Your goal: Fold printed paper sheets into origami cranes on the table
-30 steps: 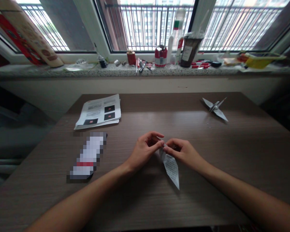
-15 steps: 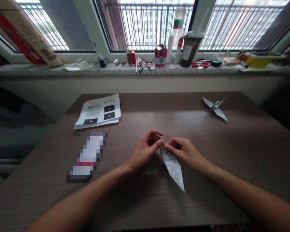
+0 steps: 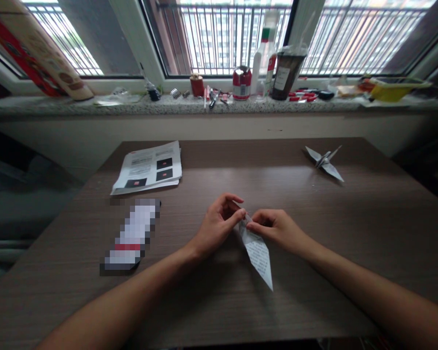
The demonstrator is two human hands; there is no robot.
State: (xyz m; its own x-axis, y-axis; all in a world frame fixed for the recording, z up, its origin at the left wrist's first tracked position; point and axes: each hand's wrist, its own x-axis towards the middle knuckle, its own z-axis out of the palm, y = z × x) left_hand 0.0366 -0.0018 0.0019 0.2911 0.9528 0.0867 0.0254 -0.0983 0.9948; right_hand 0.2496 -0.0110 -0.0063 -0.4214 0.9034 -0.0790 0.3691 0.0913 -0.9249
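Note:
Both my hands meet at the middle of the brown wooden table (image 3: 314, 253). My left hand (image 3: 217, 228) and my right hand (image 3: 275, 228) each pinch the upper end of a folded piece of printed paper (image 3: 258, 255). The paper is a long narrow pointed shape whose tip points toward me and slightly right. Its top end is hidden between my fingertips. A finished paper crane (image 3: 324, 163) rests at the far right of the table, well away from both hands.
A stack of printed sheets (image 3: 149, 169) lies at the far left of the table. A blurred-out flat object (image 3: 131, 236) sits left of my left forearm. The windowsill (image 3: 95, 108) behind holds a can (image 3: 242, 83), bottles, a cup and small clutter.
The paper's pointed tip swung slightly right, then back left and nearer. My fingers have shifted a little on the paper's upper end; both hands stay in place.

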